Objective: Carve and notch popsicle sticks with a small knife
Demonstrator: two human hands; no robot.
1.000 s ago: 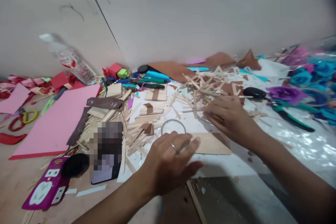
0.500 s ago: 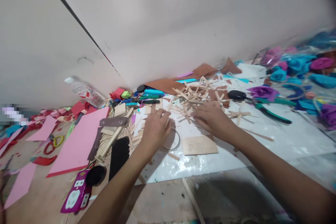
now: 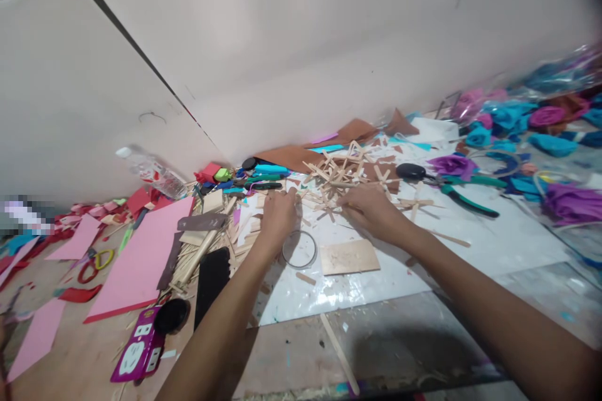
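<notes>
My left hand (image 3: 279,213) is over the white sheet (image 3: 286,301), fingers curled forward and closed; I cannot make out what is in them. Just below it lies a thin metal ring (image 3: 299,249). My right hand (image 3: 369,208) is at the near edge of a heap of wooden craft sticks (image 3: 335,169). Its fingers are bent together among the sticks, and whatever they pinch is hidden. A thin wooden board (image 3: 350,258) lies flat below the right hand. To the right rest green-handled pliers (image 3: 470,200) and a computer-mouse-like black object (image 3: 411,171).
A phone-like black slab (image 3: 212,282), a purple power strip (image 3: 136,351) and pink sheets (image 3: 145,257) lie left. A plastic bottle (image 3: 155,172) leans against the wall (image 3: 301,44). Brown felt (image 3: 291,158) lies behind, coloured paper flowers (image 3: 548,116) at right.
My left hand has drawn slightly left and up, baring the whole metal ring. My right hand stays by the stick heap. The view has shifted a little to the right.
</notes>
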